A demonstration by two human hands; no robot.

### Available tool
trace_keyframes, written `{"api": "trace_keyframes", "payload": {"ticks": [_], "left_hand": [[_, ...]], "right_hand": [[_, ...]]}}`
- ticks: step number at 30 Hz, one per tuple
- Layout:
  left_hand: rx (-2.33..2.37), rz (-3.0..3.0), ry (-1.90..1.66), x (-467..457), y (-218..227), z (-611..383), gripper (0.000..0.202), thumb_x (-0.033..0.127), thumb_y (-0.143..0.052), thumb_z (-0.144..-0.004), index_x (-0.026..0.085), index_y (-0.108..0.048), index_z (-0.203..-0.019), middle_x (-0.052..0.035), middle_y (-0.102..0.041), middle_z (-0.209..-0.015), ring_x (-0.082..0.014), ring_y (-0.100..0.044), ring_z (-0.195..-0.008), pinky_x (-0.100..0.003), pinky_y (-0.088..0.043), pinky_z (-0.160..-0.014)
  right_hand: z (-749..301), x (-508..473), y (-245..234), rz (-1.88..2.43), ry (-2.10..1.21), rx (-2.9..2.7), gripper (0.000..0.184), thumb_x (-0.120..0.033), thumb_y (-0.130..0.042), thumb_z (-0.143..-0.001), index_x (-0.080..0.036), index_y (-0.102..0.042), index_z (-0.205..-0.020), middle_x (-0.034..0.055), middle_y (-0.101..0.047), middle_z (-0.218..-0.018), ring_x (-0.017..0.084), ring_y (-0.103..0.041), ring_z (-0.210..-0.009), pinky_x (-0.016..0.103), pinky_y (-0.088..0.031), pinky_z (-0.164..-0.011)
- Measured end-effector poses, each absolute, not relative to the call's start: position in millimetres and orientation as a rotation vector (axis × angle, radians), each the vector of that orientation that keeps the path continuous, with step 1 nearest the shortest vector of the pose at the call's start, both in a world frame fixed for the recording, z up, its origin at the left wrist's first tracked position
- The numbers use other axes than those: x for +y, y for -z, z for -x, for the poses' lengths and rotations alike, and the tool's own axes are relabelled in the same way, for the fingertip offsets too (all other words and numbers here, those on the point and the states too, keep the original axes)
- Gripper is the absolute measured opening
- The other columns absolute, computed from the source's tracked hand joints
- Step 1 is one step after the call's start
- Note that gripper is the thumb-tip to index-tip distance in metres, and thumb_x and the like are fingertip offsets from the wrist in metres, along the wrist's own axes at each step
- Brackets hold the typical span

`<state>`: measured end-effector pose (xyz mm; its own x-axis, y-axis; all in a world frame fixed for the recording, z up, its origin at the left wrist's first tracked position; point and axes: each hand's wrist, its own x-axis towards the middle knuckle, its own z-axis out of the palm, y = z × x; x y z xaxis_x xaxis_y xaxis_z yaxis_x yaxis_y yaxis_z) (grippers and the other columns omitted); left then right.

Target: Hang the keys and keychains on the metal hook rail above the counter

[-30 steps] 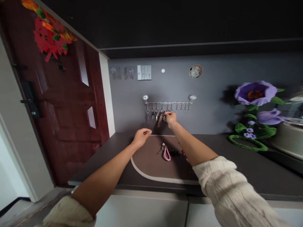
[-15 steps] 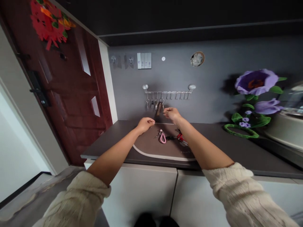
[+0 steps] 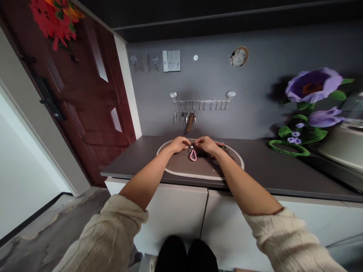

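Both my hands meet over a brown oval mat [image 3: 181, 172] on the dark counter. My left hand [image 3: 179, 144] and my right hand [image 3: 207, 144] are curled, fingertips pinched at the metal ring of a key bunch with a pink loop strap [image 3: 193, 154] that lies on the mat. More dark and red key items lie behind my right hand, partly hidden. On the grey wall above, a chrome hook rail [image 3: 200, 101] carries several hanging keys [image 3: 185, 115] at its left end.
A dark red door [image 3: 70, 94] with a red ornament stands at the left. Light switches [image 3: 171, 60] sit above the rail. Purple artificial flowers [image 3: 312, 102] and a pale container [image 3: 344, 145] stand at the right. White cabinet doors [image 3: 181, 211] lie below the counter.
My right hand left the keys on the rail and came down to the mat. My left hand moved right to meet it at the pink-strap key bunch. The view tilted downward.
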<state>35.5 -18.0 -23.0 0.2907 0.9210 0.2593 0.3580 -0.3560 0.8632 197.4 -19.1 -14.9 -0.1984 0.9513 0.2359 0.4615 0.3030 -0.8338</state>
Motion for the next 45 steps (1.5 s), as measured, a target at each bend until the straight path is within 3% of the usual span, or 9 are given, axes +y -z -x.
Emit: {"api": "trace_keyframes", "payload": {"ticks": [12,19,28,38,45], "left_hand": [[1.139,-2.227,-1.100,-16,25,-37,0.010,0.015,-0.057,-0.063,0.015,-0.065,-0.070,-0.0020,-0.063,-0.069,-0.0120,-0.054,-0.066,-0.025,-0.040,-0.070],[1.051,-1.920,-1.140,-14,23,-34,0.013,0.014,-0.061,-0.061,0.012,-0.063,-0.073,-0.0027,-0.062,-0.068,-0.0101,-0.053,-0.062,-0.027,-0.042,-0.068],[0.976,-1.542,-1.159,-20,14,-33,0.017,0.014,-0.065,-0.059,0.010,-0.062,-0.075,-0.0050,-0.062,-0.069,-0.0093,-0.056,-0.061,-0.027,-0.044,-0.066],[0.989,-1.261,-1.230,-24,10,-36,0.013,0.003,-0.063,-0.058,0.010,-0.061,-0.069,-0.0033,-0.061,-0.063,-0.0085,-0.058,-0.061,-0.027,-0.046,-0.073],[0.876,-1.230,-1.238,-21,10,-33,0.022,0.002,-0.062,-0.059,0.009,-0.060,-0.079,-0.0045,-0.062,-0.067,-0.0100,-0.059,-0.065,-0.028,-0.046,-0.077]], "right_hand": [[-199,-16,22,1.252,-0.822,-1.812,0.007,-0.010,-0.054,-0.056,-0.013,-0.060,-0.054,-0.0053,-0.046,-0.039,0.004,-0.033,-0.039,0.017,-0.025,-0.042],[-195,-17,18,1.179,-1.014,-1.734,0.009,-0.010,-0.056,-0.060,-0.012,-0.055,-0.052,-0.0039,-0.047,-0.041,0.004,-0.037,-0.039,0.016,-0.032,-0.044],[-187,-29,6,1.034,-1.405,-1.455,0.007,-0.011,-0.054,-0.068,-0.011,-0.056,-0.062,0.0048,-0.061,-0.059,0.011,-0.056,-0.051,0.023,-0.046,-0.055],[-184,-30,6,1.004,-1.393,-1.474,0.004,-0.008,-0.058,-0.064,-0.011,-0.057,-0.062,0.0021,-0.059,-0.053,0.009,-0.053,-0.047,0.021,-0.045,-0.052],[-185,-24,9,1.009,-1.330,-1.480,0.004,-0.010,-0.057,-0.066,-0.013,-0.056,-0.063,0.0005,-0.059,-0.053,0.008,-0.052,-0.046,0.022,-0.045,-0.052]]}}
